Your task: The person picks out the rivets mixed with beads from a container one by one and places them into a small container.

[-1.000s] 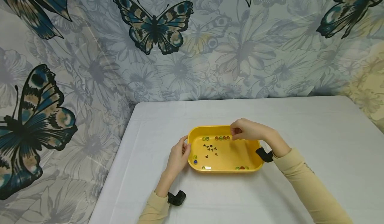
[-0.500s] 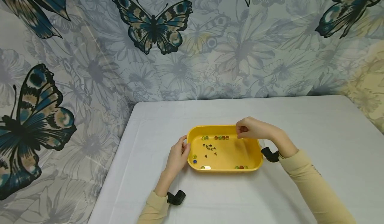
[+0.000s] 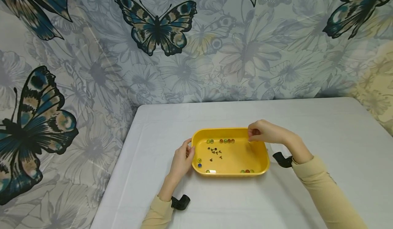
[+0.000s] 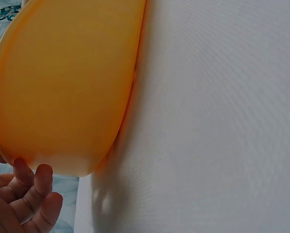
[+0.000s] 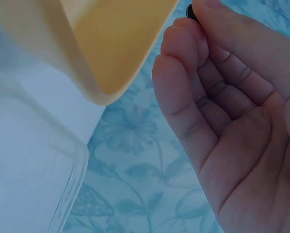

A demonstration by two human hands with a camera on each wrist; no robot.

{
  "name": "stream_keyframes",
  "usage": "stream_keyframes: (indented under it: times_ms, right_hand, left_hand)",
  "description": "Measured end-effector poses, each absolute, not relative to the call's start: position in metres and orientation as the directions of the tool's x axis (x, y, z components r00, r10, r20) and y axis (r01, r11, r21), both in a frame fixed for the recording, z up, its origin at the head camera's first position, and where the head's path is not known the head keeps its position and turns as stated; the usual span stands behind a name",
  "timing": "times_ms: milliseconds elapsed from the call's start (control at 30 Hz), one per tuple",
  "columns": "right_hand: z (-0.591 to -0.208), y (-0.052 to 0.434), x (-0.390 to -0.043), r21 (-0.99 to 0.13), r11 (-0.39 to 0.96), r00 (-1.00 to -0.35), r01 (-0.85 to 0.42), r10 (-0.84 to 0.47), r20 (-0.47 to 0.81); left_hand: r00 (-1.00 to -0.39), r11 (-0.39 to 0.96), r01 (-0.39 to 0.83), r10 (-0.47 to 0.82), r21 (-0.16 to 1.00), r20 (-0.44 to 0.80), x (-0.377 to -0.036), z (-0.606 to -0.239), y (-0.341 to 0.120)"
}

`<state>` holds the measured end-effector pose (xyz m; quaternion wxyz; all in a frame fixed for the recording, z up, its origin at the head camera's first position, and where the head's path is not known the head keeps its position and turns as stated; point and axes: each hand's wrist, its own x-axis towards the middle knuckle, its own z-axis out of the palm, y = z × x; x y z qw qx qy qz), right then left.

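The left hand (image 3: 182, 161) rests on the surface (image 3: 215, 205) toward the near left corner, its fingers laid against the short left wall of the yellow tray (image 3: 264, 164). In the left wrist view the fingertips (image 4: 36, 177) sit loosely curled just under the tray's (image 4: 62, 87) rim, touching rather than clamping. If that light hold slips, the tray could slide across the smooth surface (image 4: 217, 121) and set the marbles (image 3: 226, 141) rolling out of their groups along the far wall and near wall.

The tray stands mid-surface. Inside it, small dark pieces (image 3: 215, 151) lie scattered left of centre, with more marbles (image 3: 247, 171) against the near wall.

Farther on, the right hand (image 3: 265, 132) hovers over the tray's far right corner with thumb and forefinger pinched narrow. The right wrist view shows a tiny dark piece (image 5: 190, 11) nipped at the very fingertips (image 5: 184, 36) of that hand (image 5: 232, 126), probably one of the scattered pieces, though only a sliver of it shows. So shallow a pinch is the main risk: a small shift of the fingers could drop it, and from above the corner (image 5: 106, 73) it might fall outside onto the surface. A clear container (image 5: 62, 194) stands just beside the tray there, and a careless move of the wrist could knock it.
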<state>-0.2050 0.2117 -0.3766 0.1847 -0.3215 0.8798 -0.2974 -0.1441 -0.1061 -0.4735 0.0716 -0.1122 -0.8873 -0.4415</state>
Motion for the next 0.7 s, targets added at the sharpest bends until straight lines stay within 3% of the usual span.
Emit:
stream_keyframes:
  times_ms: [700]
  right_hand:
    - [-0.376,0.243,-0.195,-0.671,0.632,-0.785,-0.388,-0.607,-0.118]
  left_hand:
    - [-0.969,0.58,0.245,0.131,0.776,0.208,-0.145,-0.473,-0.106]
